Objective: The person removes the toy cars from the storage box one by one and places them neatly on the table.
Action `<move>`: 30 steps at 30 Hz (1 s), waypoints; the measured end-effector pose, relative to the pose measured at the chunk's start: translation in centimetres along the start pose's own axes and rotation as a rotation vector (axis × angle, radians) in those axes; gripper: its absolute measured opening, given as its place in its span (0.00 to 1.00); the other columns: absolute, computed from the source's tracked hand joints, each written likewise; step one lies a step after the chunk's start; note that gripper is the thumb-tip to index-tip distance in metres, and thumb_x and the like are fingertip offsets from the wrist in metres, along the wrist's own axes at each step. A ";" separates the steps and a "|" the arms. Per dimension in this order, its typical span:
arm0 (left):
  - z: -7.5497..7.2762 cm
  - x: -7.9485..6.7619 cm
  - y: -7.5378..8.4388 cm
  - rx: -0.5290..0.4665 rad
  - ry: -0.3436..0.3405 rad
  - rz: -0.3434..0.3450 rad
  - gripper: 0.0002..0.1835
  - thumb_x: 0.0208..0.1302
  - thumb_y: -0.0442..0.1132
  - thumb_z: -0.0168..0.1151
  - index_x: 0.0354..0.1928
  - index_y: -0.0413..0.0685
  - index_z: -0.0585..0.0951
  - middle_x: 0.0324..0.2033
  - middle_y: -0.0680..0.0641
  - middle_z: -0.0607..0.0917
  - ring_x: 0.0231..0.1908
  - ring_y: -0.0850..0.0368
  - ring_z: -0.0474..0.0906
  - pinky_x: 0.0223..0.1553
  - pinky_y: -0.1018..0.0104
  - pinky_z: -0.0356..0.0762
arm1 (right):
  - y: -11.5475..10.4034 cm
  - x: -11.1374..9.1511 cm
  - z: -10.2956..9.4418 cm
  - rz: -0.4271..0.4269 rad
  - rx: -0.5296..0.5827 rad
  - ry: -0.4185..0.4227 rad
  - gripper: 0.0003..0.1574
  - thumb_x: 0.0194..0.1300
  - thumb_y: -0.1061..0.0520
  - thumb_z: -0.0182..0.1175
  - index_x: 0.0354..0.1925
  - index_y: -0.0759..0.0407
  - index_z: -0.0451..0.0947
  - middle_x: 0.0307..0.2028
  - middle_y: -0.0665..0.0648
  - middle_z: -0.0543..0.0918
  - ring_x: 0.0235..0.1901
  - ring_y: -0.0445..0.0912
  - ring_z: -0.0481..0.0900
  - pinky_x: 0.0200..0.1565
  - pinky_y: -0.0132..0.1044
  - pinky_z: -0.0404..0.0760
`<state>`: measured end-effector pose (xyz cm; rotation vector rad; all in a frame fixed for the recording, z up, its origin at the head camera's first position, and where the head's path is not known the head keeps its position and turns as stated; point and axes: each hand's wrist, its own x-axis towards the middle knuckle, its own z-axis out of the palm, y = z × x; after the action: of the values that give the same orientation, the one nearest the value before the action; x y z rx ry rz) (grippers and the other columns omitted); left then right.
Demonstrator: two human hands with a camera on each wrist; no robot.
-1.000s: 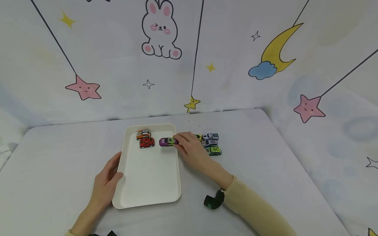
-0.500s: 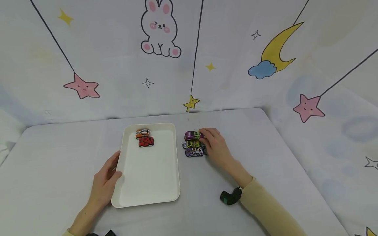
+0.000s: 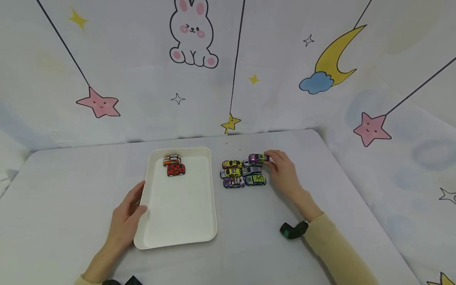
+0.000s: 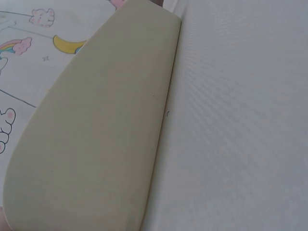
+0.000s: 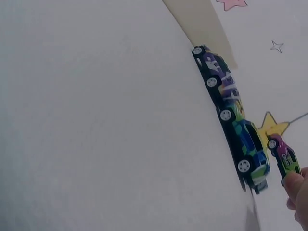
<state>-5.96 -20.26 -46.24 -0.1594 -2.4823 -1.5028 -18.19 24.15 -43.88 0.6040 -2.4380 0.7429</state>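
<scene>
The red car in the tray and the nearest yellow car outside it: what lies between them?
Between the red car and that yellow car, the head view shows bare floor of the tray, its right rim, then a bare strip of table.

No text, number, brand or sign can be read with certainty. The held car (image 5: 284, 153), pinched in the right-hand fingers (image 3: 277, 155), bears a dark mark on its side: too small to decipher. The purple car (image 3: 234, 182), below and left of the fingers in the head view, bears white, letter-like marks: blurred. The green car (image 3: 255, 180), nearer the fingers, bears patterned print: illegible.
</scene>
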 end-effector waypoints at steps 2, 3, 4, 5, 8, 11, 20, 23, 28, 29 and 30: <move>0.0 0.0 0.0 0.002 0.000 -0.001 0.34 0.66 0.23 0.52 0.74 0.50 0.66 0.66 0.32 0.73 0.56 0.84 0.68 0.52 0.90 0.66 | 0.6 -0.2 -0.3 0.022 -0.005 0.003 0.19 0.61 0.71 0.65 0.51 0.68 0.80 0.49 0.64 0.83 0.51 0.58 0.80 0.52 0.52 0.80; 0.0 0.0 0.0 0.003 0.000 -0.002 0.34 0.66 0.23 0.52 0.74 0.50 0.66 0.66 0.32 0.73 0.56 0.84 0.68 0.52 0.90 0.66 | 0.8 -0.3 -0.5 0.034 -0.009 0.004 0.19 0.61 0.71 0.65 0.51 0.68 0.80 0.49 0.65 0.83 0.51 0.58 0.80 0.51 0.53 0.80; 0.0 0.1 0.0 0.002 0.000 -0.003 0.34 0.66 0.23 0.52 0.74 0.49 0.66 0.66 0.32 0.73 0.56 0.84 0.68 0.52 0.90 0.66 | 1.1 -0.5 -0.7 0.046 -0.011 0.004 0.19 0.61 0.71 0.65 0.51 0.68 0.80 0.49 0.65 0.83 0.51 0.58 0.80 0.51 0.53 0.80; 0.0 0.1 0.0 0.001 -0.001 -0.004 0.34 0.66 0.23 0.52 0.74 0.49 0.66 0.66 0.32 0.73 0.56 0.84 0.68 0.52 0.90 0.66 | 1.4 -0.6 -0.8 0.056 -0.015 0.005 0.19 0.61 0.71 0.65 0.51 0.68 0.80 0.49 0.65 0.83 0.50 0.58 0.80 0.50 0.53 0.80; 0.1 0.1 0.0 -0.004 -0.002 -0.007 0.34 0.66 0.23 0.52 0.74 0.49 0.66 0.66 0.33 0.73 0.56 0.84 0.68 0.52 0.90 0.66 | 2.2 -1.1 -1.1 0.081 -0.024 0.011 0.19 0.60 0.72 0.65 0.51 0.68 0.80 0.48 0.65 0.83 0.49 0.59 0.81 0.48 0.52 0.80; 0.1 0.1 -0.1 -0.008 -0.002 -0.009 0.35 0.66 0.23 0.52 0.74 0.50 0.66 0.66 0.33 0.73 0.57 0.84 0.68 0.52 0.90 0.66 | 2.9 -1.3 -1.3 0.099 -0.019 0.016 0.20 0.60 0.73 0.65 0.51 0.68 0.80 0.48 0.65 0.83 0.48 0.59 0.81 0.47 0.52 0.80; 0.2 0.1 0.0 -0.010 0.000 0.001 0.34 0.66 0.23 0.52 0.74 0.49 0.66 0.66 0.32 0.73 0.57 0.84 0.67 0.53 0.90 0.65 | 4.2 -1.9 -1.3 0.154 0.017 0.002 0.21 0.60 0.73 0.65 0.52 0.68 0.79 0.48 0.66 0.84 0.44 0.59 0.82 0.45 0.51 0.80; 0.1 0.1 -0.1 -0.010 0.001 0.006 0.34 0.66 0.23 0.52 0.74 0.49 0.66 0.66 0.32 0.73 0.57 0.84 0.68 0.53 0.90 0.66 | 4.5 -2.1 -1.2 0.165 0.017 -0.010 0.21 0.60 0.72 0.65 0.52 0.67 0.79 0.48 0.65 0.84 0.38 0.56 0.81 0.40 0.49 0.78; 0.0 0.1 -0.1 -0.004 0.000 0.002 0.34 0.66 0.23 0.52 0.74 0.48 0.66 0.66 0.32 0.73 0.56 0.84 0.68 0.52 0.90 0.66 | 4.7 -2.3 -0.9 0.168 0.026 -0.025 0.21 0.61 0.71 0.65 0.53 0.67 0.79 0.49 0.66 0.83 0.42 0.57 0.80 0.45 0.50 0.77; 0.0 0.1 -0.1 -0.004 -0.001 0.000 0.34 0.66 0.23 0.52 0.74 0.48 0.66 0.66 0.32 0.74 0.56 0.84 0.68 0.52 0.90 0.66 | 4.7 -2.3 -0.8 0.167 0.028 -0.027 0.21 0.61 0.71 0.65 0.53 0.67 0.79 0.49 0.66 0.83 0.45 0.58 0.80 0.48 0.51 0.78; 0.0 0.1 -0.1 -0.005 -0.001 -0.001 0.34 0.65 0.23 0.52 0.74 0.48 0.66 0.66 0.32 0.74 0.56 0.84 0.68 0.51 0.90 0.66 | 4.7 -2.3 -0.7 0.166 0.029 -0.029 0.21 0.61 0.71 0.64 0.54 0.67 0.79 0.49 0.66 0.83 0.48 0.58 0.80 0.50 0.52 0.77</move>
<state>-6.04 -20.30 -46.26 -0.1596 -2.4798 -1.5097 -18.70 28.72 -46.53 0.4290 -2.5305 0.8419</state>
